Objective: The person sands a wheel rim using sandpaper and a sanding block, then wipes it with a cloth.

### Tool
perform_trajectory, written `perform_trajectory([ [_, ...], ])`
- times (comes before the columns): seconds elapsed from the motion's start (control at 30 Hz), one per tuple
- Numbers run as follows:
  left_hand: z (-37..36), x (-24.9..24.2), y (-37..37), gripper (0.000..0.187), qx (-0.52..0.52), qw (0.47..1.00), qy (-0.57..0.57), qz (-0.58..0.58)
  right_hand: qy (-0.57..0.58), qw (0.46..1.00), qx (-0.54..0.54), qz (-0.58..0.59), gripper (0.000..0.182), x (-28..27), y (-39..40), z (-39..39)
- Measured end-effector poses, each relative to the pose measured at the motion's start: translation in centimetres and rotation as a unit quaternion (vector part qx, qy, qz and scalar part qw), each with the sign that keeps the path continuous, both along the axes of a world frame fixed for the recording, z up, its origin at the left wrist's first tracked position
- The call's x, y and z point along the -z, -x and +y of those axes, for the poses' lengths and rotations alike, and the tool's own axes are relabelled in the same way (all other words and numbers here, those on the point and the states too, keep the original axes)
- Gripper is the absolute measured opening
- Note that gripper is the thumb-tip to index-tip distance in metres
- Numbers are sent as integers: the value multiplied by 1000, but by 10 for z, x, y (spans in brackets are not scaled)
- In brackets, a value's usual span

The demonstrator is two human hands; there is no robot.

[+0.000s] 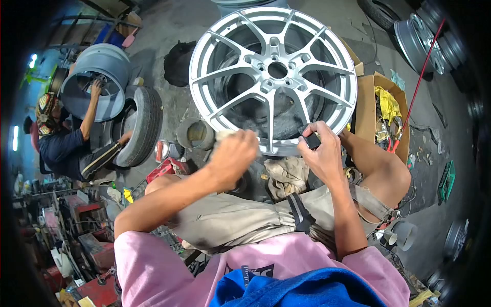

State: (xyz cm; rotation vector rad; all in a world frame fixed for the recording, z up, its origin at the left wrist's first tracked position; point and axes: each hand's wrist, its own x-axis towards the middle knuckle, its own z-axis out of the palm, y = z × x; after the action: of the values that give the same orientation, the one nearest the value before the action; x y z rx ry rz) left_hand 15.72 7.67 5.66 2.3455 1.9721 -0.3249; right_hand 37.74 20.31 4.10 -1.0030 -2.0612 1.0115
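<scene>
A silver multi-spoke wheel rim (277,48) lies face up in front of me, over a dark tyre (245,110). My left hand (232,158), blurred by motion, is closed near the rim's lower left edge; a pale item shows at its fingers, too smeared to name. At the rim's lower right edge, my right hand (323,153) pinches a small black block (310,138) between thumb and fingers. A crumpled beige cloth (286,176) lies between my legs, below the rim.
On the left a co-worker (64,143) sits with one hand inside a grey rim (102,59), beside a standing tyre (148,125). A cardboard box (365,102) with yellow material is at the right. A metal can (196,134) and a red box (166,169) lie nearer left.
</scene>
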Motion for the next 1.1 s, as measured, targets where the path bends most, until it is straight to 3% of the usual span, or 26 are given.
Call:
perform_trajectory([
  [0.1,15,-2,-19,45,23,999,33,-37,-32,999,4,5,18,-4,-3,8],
  [0.2,45,-3,-6,22,-10,936,66,-344,-78,996,1,-48,16,-14,-13,21],
  [0.3,73,-13,17,21,-11,919,21,-393,-102,991,-4,-88,14,-15,-30,43],
  [0.37,93,-40,36,20,-106,894,-49,-434,-106,986,-2,-131,13,-18,-43,60],
  [0.43,114,-48,77,21,-70,875,-218,-426,-126,977,-5,-169,12,-18,-56,81],
  [0.53,127,-57,136,27,-210,891,-271,-298,-120,967,-2,-225,13,-1,-79,124],
  [0.57,133,-46,159,30,-212,905,-289,-229,-119,966,2,-231,13,8,-89,139],
  [0.67,138,27,219,45,-193,921,-249,-230,-50,967,32,-249,18,52,-116,177],
  [0.73,144,11,194,55,-247,926,-190,-214,173,965,92,-172,26,79,-126,191],
  [0.77,145,5,185,66,-304,923,-137,-194,176,964,95,-174,26,79,-122,188],
  [0.8,150,8,188,84,-287,925,-140,-205,262,953,112,-104,28,81,-114,183],
  [0.83,154,8,190,84,-289,925,-137,-207,344,930,128,-33,31,81,-106,180],
  [0.9,159,8,194,91,-294,940,-35,-168,368,920,131,-34,36,88,-95,175],
  [0.93,157,9,191,98,-267,951,-57,-147,390,910,137,31,38,88,-88,164],
  [1.0,155,6,182,95,-252,955,-42,-151,394,903,139,103,47,106,-88,162],
  [1.1,147,11,173,86,-232,961,-48,-144,380,906,177,66,44,99,-80,158],
])
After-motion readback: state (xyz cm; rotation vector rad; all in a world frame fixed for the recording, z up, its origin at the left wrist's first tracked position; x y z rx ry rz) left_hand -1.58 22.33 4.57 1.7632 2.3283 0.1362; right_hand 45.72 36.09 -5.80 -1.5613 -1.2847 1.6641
